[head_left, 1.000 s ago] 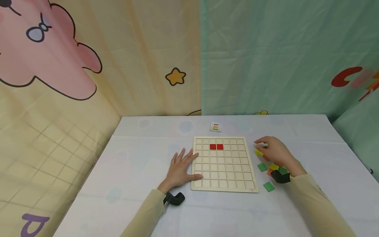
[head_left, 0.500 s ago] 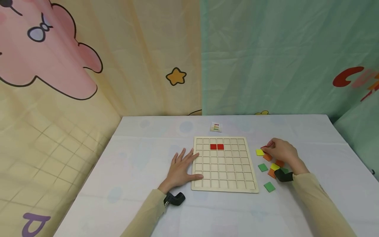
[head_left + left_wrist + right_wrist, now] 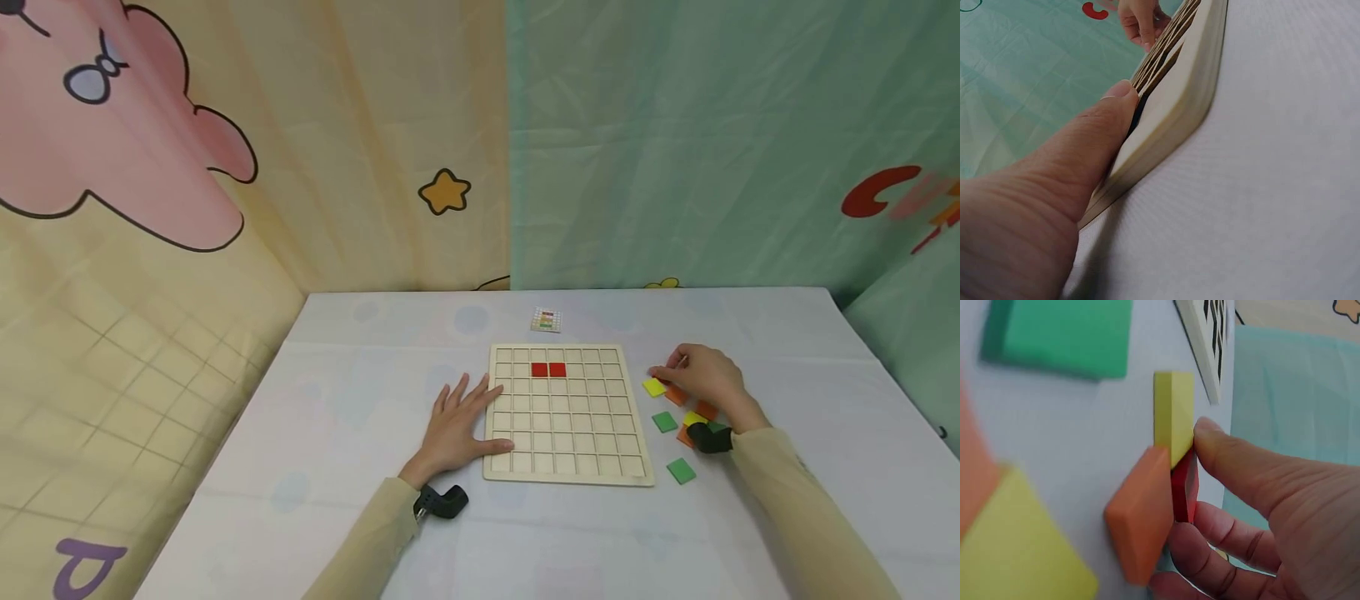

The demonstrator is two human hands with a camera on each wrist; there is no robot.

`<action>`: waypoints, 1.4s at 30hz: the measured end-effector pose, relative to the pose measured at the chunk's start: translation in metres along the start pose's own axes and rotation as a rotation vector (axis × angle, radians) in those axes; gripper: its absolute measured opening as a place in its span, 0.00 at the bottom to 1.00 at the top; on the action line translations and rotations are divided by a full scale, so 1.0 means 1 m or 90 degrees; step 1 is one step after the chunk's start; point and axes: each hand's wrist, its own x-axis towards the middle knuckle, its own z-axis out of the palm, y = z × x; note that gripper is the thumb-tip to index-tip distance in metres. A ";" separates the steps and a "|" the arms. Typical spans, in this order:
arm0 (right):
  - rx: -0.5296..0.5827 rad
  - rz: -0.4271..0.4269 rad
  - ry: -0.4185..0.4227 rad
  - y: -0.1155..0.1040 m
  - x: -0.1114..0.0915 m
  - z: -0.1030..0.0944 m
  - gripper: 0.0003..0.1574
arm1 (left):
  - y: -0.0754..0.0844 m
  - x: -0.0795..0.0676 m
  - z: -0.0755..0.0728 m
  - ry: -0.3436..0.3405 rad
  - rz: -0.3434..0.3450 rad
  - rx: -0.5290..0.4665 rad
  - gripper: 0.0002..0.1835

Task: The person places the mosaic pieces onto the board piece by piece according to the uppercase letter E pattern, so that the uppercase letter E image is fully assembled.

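While the left hand (image 3: 454, 429) rests spread on the gridded board (image 3: 573, 423), the right hand (image 3: 707, 377) pinches a red tile (image 3: 1184, 487) beyond the board's right edge, which should be lifted cleanly off the neighbouring yellow tile (image 3: 1180, 419) and orange tile (image 3: 1142, 515).

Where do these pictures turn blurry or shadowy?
Right wrist view: the lower-left yellow tile and upper-left green tile look soft, perhaps too near the lens; left wrist view: dimmer, with a dark shadow beside the left hand; head view: fairly even light, but the small card is too tiny to read clearly.
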 end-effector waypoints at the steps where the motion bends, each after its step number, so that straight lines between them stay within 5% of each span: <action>1: -0.004 0.000 -0.002 -0.002 0.001 0.001 0.24 | 0.000 0.000 0.000 0.001 0.000 0.001 0.47; 16: 0.030 0.025 0.003 -0.015 0.006 0.009 0.26 | -0.001 0.002 0.003 -0.004 -0.008 0.005 0.48; 22: 0.039 -0.003 0.035 -0.018 0.004 0.013 0.18 | -0.001 0.002 0.003 -0.002 -0.009 0.007 0.48; 27: 0.052 -0.039 0.079 -0.026 0.001 0.015 0.08 | -0.001 0.001 0.002 0.004 0.000 0.003 0.47; 33: 0.129 -0.151 0.125 -0.041 0.011 0.028 0.07 | -0.002 0.001 0.002 0.001 -0.006 0.005 0.47; 42: 0.173 -0.254 0.035 -0.072 0.027 0.057 0.05 | -0.001 0.000 0.002 0.013 0.006 -0.006 0.47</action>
